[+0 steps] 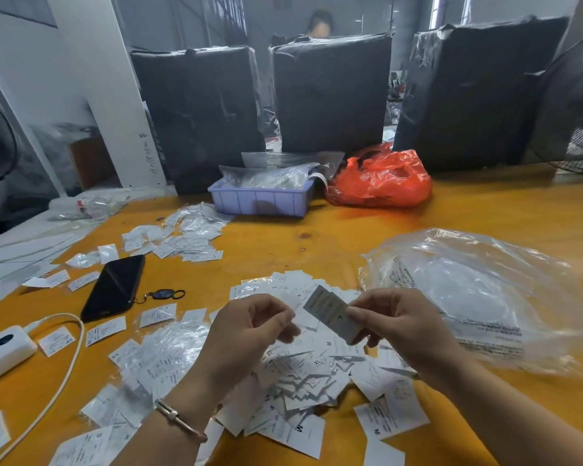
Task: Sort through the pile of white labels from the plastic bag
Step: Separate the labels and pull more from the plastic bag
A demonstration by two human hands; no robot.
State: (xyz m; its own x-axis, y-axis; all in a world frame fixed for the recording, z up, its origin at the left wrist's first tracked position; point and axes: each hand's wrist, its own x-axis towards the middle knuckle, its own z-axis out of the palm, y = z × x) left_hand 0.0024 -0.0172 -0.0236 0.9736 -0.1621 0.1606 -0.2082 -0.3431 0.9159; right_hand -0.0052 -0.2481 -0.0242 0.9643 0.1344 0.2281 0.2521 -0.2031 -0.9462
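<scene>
A loose pile of white labels (303,375) with size letters lies on the orange table (317,237) in front of me. My right hand (391,321) pinches a small stack of labels (330,312) above the pile, the top one marked L. My left hand (249,327) hovers just left of it, fingers curled, pinching a thin white label edge. A large clear plastic bag (478,290) lies crumpled to the right of the pile.
Small clear sachets with labels (186,238) are scattered to the left. A black phone (115,285), a white power bank (4,348) with cable, a lilac tray (260,198) and an orange bag (381,183) lie around. Black wrapped bales (330,92) stand behind.
</scene>
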